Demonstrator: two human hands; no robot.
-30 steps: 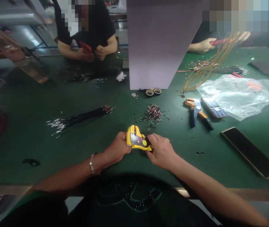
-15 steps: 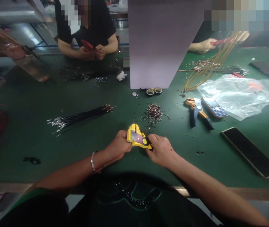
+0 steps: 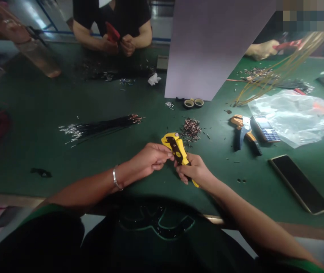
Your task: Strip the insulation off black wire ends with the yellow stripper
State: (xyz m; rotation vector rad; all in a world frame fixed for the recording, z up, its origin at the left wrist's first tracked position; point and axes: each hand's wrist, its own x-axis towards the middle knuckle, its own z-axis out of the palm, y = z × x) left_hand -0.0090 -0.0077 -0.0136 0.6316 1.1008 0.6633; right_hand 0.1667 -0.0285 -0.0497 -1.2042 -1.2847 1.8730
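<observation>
Centrally, right hand [image 3: 197, 169]: closed around the lower grips of a yellow and black hand tool [image 3: 176, 147], which is held tilted above the table, head up and to the left, a yellow handle end showing below the palm. Left hand [image 3: 153, 159]: fingers curled, thumb and forefinger drawn together at the tool's left side; whether anything is pinched between them cannot be told. Left wrist: one silver metal bracelet [image 3: 114, 176].

Just beyond the tool's head: one loose heap of tiny copper-coloured and dark scraps [image 3: 191, 128], strays around it. Left of the heap: one long bundle of thin black wires [image 3: 105, 127], pale ends to the left, coppery ends to the right. Behind the heap: two small round rings [image 3: 189, 104], side by side, near the foot of an upright pale grey panel [image 3: 204, 45].

To the right: one pair of orange and dark blue pliers [image 3: 246, 131], lying beside a keypad phone [image 3: 266, 129]; behind these, a crumpled clear plastic bag [image 3: 298, 123]. Nearer: one black slab-shaped phone [image 3: 300, 184], lying slantwise. All on a dark green tabletop [image 3: 65, 102].

Far side: one co-worker in a black top, both hands at a red object [image 3: 112, 33].
</observation>
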